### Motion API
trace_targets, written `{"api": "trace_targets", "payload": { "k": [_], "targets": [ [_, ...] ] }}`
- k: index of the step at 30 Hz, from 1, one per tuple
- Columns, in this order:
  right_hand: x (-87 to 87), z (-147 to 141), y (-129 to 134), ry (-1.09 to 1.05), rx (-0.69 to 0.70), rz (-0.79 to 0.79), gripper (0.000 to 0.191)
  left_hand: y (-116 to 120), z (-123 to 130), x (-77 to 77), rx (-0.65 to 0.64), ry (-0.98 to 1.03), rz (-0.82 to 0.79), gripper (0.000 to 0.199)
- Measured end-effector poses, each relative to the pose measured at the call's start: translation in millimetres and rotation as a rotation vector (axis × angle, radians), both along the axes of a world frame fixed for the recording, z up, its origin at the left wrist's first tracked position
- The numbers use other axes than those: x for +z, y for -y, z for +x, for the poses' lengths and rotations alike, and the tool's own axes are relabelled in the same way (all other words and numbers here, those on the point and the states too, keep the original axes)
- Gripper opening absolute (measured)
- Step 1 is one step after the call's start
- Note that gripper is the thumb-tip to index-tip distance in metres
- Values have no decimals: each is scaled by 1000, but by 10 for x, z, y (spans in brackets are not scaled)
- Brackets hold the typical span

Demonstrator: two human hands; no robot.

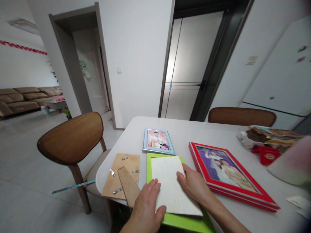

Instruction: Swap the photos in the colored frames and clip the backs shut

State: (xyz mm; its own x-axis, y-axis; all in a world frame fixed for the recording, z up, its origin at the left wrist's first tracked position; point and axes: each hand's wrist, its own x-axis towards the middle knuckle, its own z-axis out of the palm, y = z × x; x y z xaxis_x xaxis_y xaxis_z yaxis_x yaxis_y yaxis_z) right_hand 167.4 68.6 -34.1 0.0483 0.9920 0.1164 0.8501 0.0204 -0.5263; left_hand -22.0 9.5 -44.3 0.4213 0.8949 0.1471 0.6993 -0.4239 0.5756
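A white rectangular sheet [173, 187] lies over a lime green frame [179, 220] at the table's near edge. My left hand [148, 205] rests on the sheet's left side, palm down, fingers stretched out. At the sheet's right side is my right hand [194, 184], its thumb on top and its other fingers at the edge, partly hidden; it grips the sheet, perhaps with the frame. Left of the frame lies a brown backing board [130, 157] with metal clips and a stand leg [128, 186]. A light blue frame [171, 142] holding a photo is just beyond the green one.
Red frames [243, 191] with a photo are stacked at the right of the white table [187, 127]. Past them are plastic bags [269, 137], a red packet [269, 155] and a pale rounded object [293, 161]. Wooden chairs stand at the left [73, 139] and far side [243, 116].
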Motion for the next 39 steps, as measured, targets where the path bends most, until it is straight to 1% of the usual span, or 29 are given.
{"api": "trace_targets", "payload": {
  "k": [2,3,5,7,10,13,16,18,20,23,25,27,30,32,34,36,39],
  "targets": [
    [10,1,13,236,-45,7,34,5,-85,17,10,-11,14,55],
    [10,-1,18,309,-65,9,34,7,-162,25,24,-18,26,57],
    [14,-27,32,362,-64,48,34,7,-387,35,74,-45,53,60],
    [32,-123,64,312,14,120,36,0,-675,29,149,-97,65,64],
    [78,-461,163,160,221,184,37,-31,-1086,-23,290,-205,59,64],
    [95,-950,291,72,422,184,38,-74,-1328,-108,363,-234,62,62],
    [49,-1348,367,105,475,152,49,-106,-1409,-174,368,-182,90,60],
    [10,-1475,375,102,485,126,49,-116,-1414,-178,378,-142,98,59],
    [-2,-1480,369,44,492,119,45,-113,-1386,-136,376,-90,98,55],
    [55,-1287,385,-75,472,146,47,-84,-1239,-2,353,-9,126,51],
    [125,-1049,426,-121,464,170,44,-51,-1053,102,319,13,156,52],
    [187,-753,484,-132,464,163,38,-14,-813,182,261,8,165,54],
    [213,-294,566,-112,422,99,35,25,-432,221,149,-2,146,53],
    [177,-48,600,-90,375,54,35,30,-222,201,84,-16,114,52],
    [106,114,615,-67,348,36,35,20,-75,171,42,-39,68,51],
    [13,192,617,-41,343,53,35,2,7,158,20,-65,27,48],
    [-115,211,616,8,326,120,36,-15,43,190,-7,-110,-23,36]
  ]
}}
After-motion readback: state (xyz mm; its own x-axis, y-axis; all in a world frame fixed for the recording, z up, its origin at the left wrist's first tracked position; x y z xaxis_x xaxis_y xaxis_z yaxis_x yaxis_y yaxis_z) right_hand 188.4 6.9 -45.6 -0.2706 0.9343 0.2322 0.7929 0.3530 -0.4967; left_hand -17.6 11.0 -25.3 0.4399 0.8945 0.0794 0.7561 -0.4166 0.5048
